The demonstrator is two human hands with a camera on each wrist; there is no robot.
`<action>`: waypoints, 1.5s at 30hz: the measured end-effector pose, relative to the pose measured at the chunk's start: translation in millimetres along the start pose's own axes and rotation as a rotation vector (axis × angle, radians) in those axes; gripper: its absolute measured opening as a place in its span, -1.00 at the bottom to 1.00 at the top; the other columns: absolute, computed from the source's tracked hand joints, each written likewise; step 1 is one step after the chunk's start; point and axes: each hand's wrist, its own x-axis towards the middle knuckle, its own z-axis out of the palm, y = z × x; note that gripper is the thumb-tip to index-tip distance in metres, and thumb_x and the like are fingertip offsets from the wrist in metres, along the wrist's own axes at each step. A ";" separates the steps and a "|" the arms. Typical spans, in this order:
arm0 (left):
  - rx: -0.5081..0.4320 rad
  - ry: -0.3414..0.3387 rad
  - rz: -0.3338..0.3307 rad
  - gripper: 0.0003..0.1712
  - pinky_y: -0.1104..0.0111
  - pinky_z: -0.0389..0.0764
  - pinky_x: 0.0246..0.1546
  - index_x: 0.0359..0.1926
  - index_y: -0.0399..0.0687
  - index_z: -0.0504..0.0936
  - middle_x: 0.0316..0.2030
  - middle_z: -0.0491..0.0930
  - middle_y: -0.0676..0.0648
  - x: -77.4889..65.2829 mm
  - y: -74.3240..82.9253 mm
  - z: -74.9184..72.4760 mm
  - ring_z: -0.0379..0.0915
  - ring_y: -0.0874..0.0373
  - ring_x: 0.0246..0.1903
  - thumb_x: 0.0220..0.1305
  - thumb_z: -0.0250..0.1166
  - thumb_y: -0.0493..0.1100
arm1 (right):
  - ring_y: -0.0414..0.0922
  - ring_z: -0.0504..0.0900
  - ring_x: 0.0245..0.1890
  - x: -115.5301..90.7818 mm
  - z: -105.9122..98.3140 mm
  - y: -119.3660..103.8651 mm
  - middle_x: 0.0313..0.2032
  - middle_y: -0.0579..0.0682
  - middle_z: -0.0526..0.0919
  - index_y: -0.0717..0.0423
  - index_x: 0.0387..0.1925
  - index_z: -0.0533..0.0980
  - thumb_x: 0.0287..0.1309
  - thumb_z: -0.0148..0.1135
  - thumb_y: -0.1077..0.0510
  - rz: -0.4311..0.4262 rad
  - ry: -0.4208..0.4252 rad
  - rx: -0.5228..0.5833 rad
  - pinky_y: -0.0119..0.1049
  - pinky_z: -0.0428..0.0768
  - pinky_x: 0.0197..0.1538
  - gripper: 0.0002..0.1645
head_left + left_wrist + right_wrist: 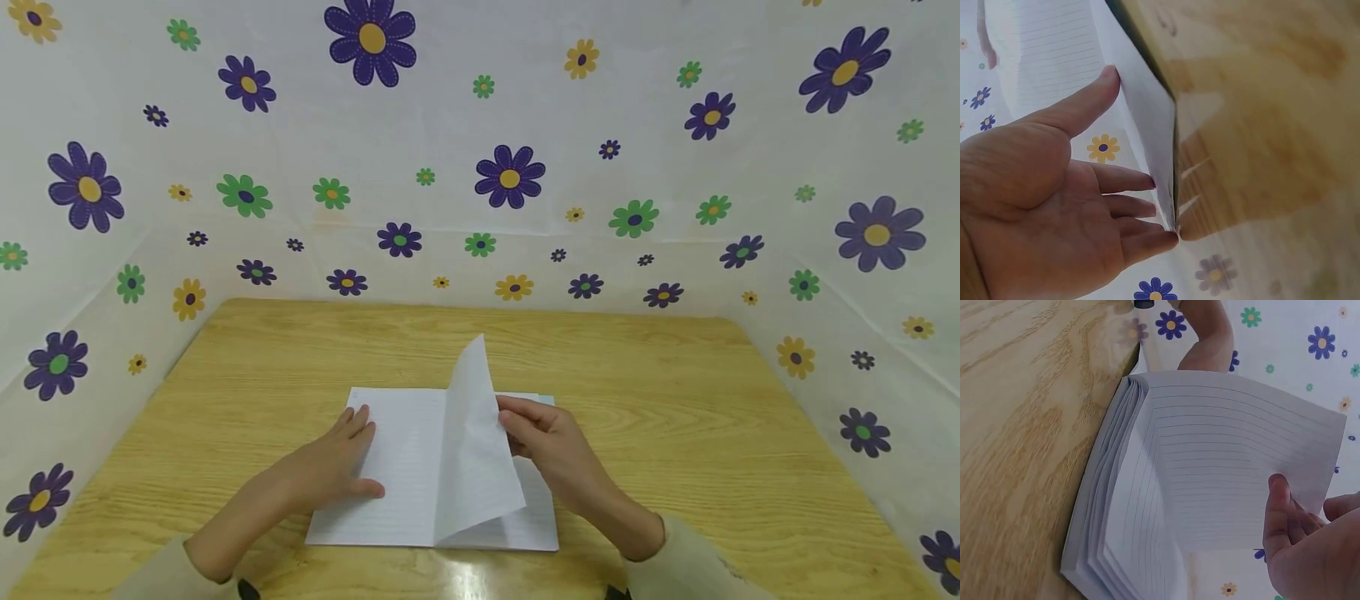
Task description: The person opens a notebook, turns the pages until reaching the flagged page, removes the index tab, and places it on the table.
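An open lined notebook (397, 467) lies on the wooden table, one page (474, 450) raised upright near its spine. My right hand (551, 446) pinches that page by its outer edge between thumb and fingers; the right wrist view shows the ruled side of the raised page (1216, 450) and the stack of sheets (1113, 487) under it. On the left-hand page rests my left hand (330, 467), its fingers straight and spread. In the left wrist view, the left hand's thumb and fingertips (1110, 75) touch the notebook's left side.
The wooden table (660, 383) extends around the notebook on all sides. A white cloth (420, 108) printed with purple, green and yellow flowers hangs behind the table and along both sides.
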 end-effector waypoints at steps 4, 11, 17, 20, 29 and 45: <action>0.030 0.031 0.002 0.06 -0.25 0.08 0.44 0.46 -0.55 0.24 0.55 -0.06 -0.49 -0.3 -0.4 -2.0 -0.24 -0.46 0.53 0.33 0.39 0.21 | -0.11 0.74 -0.13 2.9 4.7 -0.7 0.09 0.19 0.68 0.43 0.33 0.45 0.56 0.10 0.16 -0.006 -0.023 0.040 -0.22 0.73 -0.02 -0.50; 0.071 0.089 0.022 -0.02 -0.23 0.17 0.41 0.46 -0.54 0.25 0.52 0.04 -0.50 0.2 -6.3 -7.5 -0.13 -0.45 0.52 0.40 0.32 0.18 | -0.11 0.75 -0.10 6.5 11.1 -0.6 0.22 0.37 0.58 0.46 0.34 0.43 0.57 0.08 0.17 -0.011 -0.063 0.043 -0.21 0.73 -0.01 -0.49; 0.027 0.152 0.012 -0.05 -0.21 0.24 0.39 0.48 -0.48 0.25 0.52 0.08 -0.46 -4.9 -4.6 -17.5 0.00 -0.39 0.50 0.42 0.32 0.16 | -0.07 0.75 -0.01 10.9 16.1 1.7 0.30 0.38 0.51 0.43 0.35 0.44 0.58 0.06 0.15 -0.013 -0.133 0.022 -0.21 0.72 0.01 -0.49; 0.023 0.191 0.021 -0.09 -0.19 0.29 0.37 0.48 -0.47 0.25 0.52 0.11 -0.45 -9.2 -1.7 -22.8 0.09 -0.38 0.48 0.45 0.31 0.13 | 0.00 0.74 0.05 12.6 19.2 2.7 0.31 0.36 0.51 0.41 0.34 0.45 0.59 0.04 0.14 -0.025 -0.187 0.008 -0.23 0.71 0.01 -0.50; -0.066 0.328 0.044 -0.21 -0.18 0.25 0.40 0.53 -0.38 0.23 0.51 0.21 -0.36 -18.6 8.4 -37.0 0.14 -0.30 0.48 0.54 0.23 0.03 | 0.13 0.65 0.19 16.5 26.3 8.3 0.32 0.31 0.52 0.32 0.35 0.48 0.62 -0.01 0.10 -0.059 -0.319 -0.024 -0.20 0.70 0.04 -0.51; -0.190 0.443 0.105 -0.33 -0.15 0.28 0.39 0.53 -0.34 0.25 0.51 0.23 -0.28 -26.6 12.5 -42.2 0.18 -0.24 0.47 0.63 0.09 -0.02 | 0.04 0.59 0.28 22.8 42.1 25.2 0.27 0.16 0.61 0.31 0.34 0.49 0.63 -0.06 0.14 0.037 -0.376 -0.069 -0.20 0.66 0.13 -0.54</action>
